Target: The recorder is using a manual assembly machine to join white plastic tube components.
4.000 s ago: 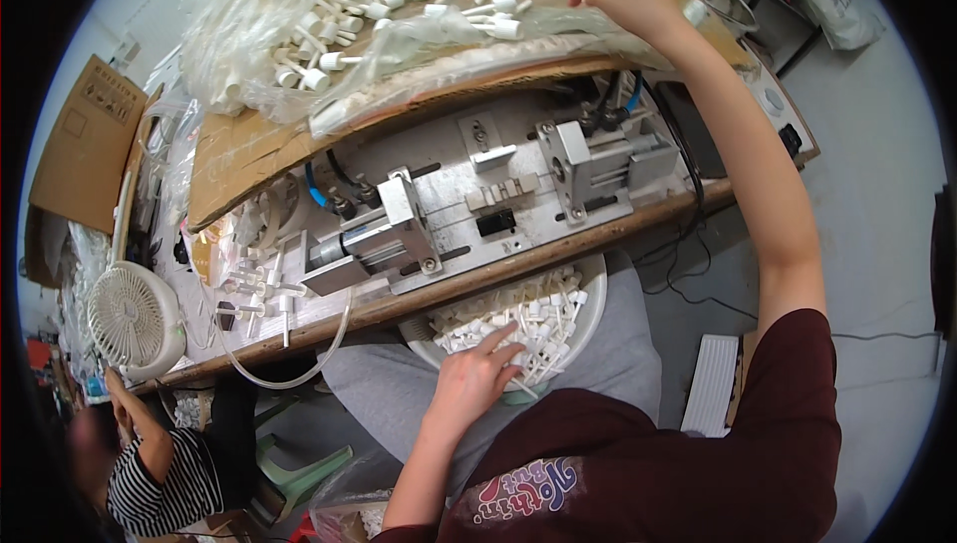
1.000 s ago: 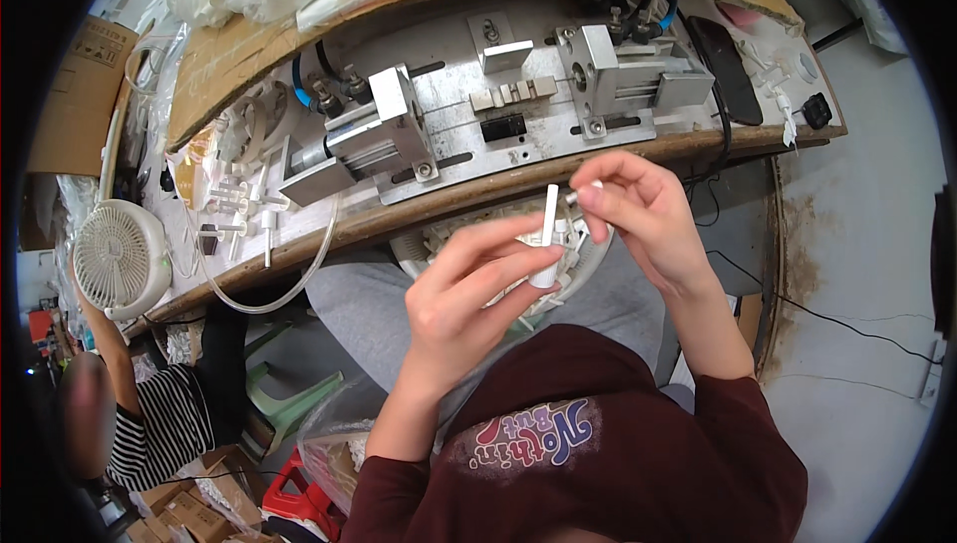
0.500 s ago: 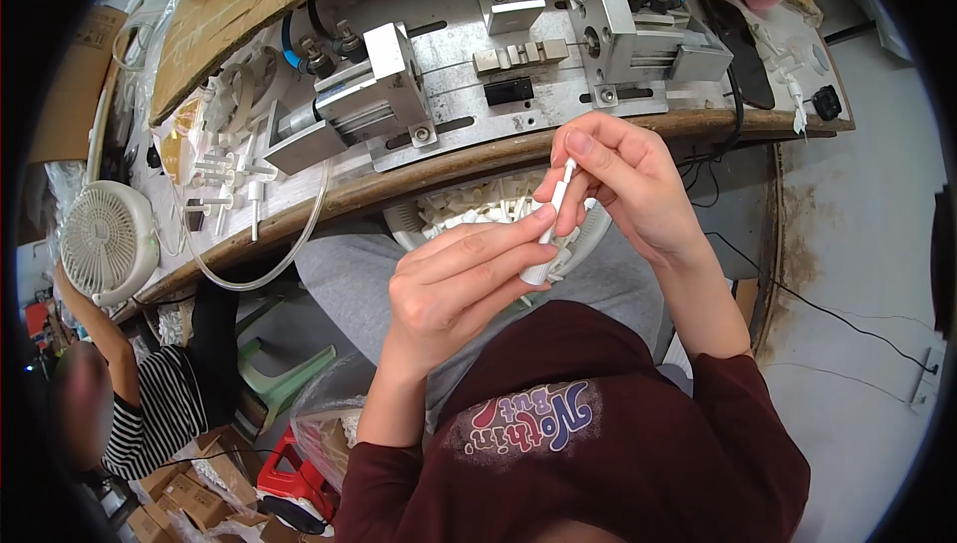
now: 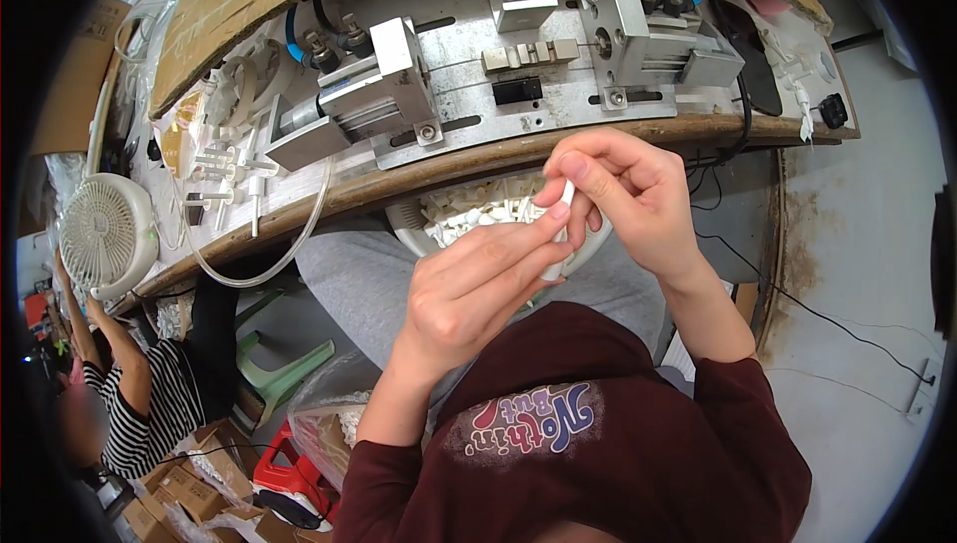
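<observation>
My left hand [image 4: 469,289] is closed around a slim white plastic tube [image 4: 568,194], which has a wider lower end. At the tube's upper end, the thumb and fingers of my right hand [image 4: 638,199] pinch together, covering its tip. The tube tilts slightly, its top pointing towards the bench. Below and behind my hands, a round white basin [image 4: 404,229] on my lap holds many small white plastic parts [image 4: 483,206], partly hidden by my fingers.
Ahead, a metal fixture with two clamp blocks [image 4: 404,69] [image 4: 628,39] is mounted on the wooden-edged bench [image 4: 359,176]. White plastic pieces [image 4: 224,169], a looped clear hose [image 4: 317,214] and a round fan [image 4: 108,234] are at left. A co-worker in a striped top [image 4: 164,393] sits lower left.
The thin rod that showed between the tube and my right fingertips is now out of sight. My right hand has come down slightly. The co-worker's arms have moved.
</observation>
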{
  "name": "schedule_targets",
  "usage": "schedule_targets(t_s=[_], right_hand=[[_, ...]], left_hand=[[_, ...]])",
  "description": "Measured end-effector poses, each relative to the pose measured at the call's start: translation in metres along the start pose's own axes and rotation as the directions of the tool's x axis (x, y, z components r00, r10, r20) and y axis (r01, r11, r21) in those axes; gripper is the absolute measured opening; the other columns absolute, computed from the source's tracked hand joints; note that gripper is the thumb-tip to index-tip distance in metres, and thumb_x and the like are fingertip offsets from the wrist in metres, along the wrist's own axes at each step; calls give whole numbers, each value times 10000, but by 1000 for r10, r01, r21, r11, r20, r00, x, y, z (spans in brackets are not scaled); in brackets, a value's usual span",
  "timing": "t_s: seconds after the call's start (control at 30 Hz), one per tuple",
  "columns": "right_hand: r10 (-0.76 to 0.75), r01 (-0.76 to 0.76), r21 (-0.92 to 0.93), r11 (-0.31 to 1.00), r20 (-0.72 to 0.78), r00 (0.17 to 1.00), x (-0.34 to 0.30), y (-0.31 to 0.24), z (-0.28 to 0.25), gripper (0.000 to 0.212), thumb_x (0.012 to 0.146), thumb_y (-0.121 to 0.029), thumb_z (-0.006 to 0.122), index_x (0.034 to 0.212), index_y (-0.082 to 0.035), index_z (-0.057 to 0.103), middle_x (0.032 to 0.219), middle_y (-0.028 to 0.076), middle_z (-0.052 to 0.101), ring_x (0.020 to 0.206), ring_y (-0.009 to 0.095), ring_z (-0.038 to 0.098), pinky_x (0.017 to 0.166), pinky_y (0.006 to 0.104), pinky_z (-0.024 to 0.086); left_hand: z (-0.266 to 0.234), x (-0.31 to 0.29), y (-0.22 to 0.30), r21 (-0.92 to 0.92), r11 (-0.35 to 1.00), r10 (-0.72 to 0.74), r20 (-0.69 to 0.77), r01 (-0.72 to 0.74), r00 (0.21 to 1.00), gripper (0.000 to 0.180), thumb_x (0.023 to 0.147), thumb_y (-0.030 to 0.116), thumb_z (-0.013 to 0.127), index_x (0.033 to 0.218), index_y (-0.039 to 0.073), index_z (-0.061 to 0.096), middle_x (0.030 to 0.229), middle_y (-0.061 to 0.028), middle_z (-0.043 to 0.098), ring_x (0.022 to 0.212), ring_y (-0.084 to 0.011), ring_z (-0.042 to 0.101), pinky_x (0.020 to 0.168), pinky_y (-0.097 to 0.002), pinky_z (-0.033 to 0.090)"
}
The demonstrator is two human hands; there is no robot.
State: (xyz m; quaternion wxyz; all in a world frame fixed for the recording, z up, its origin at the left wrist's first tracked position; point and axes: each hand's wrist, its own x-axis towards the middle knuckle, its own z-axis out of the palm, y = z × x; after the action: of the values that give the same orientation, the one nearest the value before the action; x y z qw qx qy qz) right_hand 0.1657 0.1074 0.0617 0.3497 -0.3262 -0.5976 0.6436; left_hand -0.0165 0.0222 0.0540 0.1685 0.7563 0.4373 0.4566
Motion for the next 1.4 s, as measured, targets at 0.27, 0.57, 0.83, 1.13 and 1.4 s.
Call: schedule_targets(t_s=[0.27, 0.57, 0.83, 1.13, 1.4], right_hand=[[-81, 71, -50, 996, -233, 969, 3, 4, -8, 389, 984, -74, 586, 1362, 5, 541, 1025, 99, 703, 619, 43, 548, 552, 194, 453], [-126, 73, -252, 965, -199, 972, -5, 1, -9, 184, 942, -79, 640, 1095, -9, 715, 874, 78, 735, 574, 58, 568, 526, 208, 459], [-415, 320, -533, 783, -64, 908, 30, -45, -27, 140, 925, -29, 628, 1010, 18, 730, 847, 82, 720, 624, 82, 621, 529, 215, 474], [-717, 376, -927, 5, 259, 647, 184, -107, -67, 268, 843, -177, 694, 1070, -35, 686, 1064, 69, 679, 1016, 234, 614, 852, 353, 497], [-50, 135, -986, -103, 140, 989, 253, -122, -44, 332, 846, -213, 610, 1095, 6, 605, 1151, 171, 630, 1138, 325, 584, 986, 416, 469]], left_hand=[[7, 46, -31, 451, 892, 84, -160, -3, 983, 337, 691, 77, 781, 1014, 3, 720, 1174, -120, 701, 784, -194, 665, 657, -311, 538], [13, 64, -36, 577, 813, -67, -54, 86, 996, 285, 731, 180, 800, 998, 96, 750, 1197, -20, 712, 547, -196, 613, 559, -286, 510], [11, 67, -32, 555, 824, -111, -39, 114, 993, 271, 726, 163, 806, 982, 94, 753, 1181, -45, 716, 533, -210, 630, 556, -296, 523], [12, 68, -32, 541, 834, -99, -42, 106, 994, 263, 720, 152, 811, 963, 73, 746, 1184, -56, 713, 582, -223, 671, 566, -300, 536], [5, 48, -21, 420, 903, -101, -4, 93, 995, 250, 784, 196, 791, 991, 66, 738, 1176, -65, 716, 622, -217, 685, 585, -308, 540]])
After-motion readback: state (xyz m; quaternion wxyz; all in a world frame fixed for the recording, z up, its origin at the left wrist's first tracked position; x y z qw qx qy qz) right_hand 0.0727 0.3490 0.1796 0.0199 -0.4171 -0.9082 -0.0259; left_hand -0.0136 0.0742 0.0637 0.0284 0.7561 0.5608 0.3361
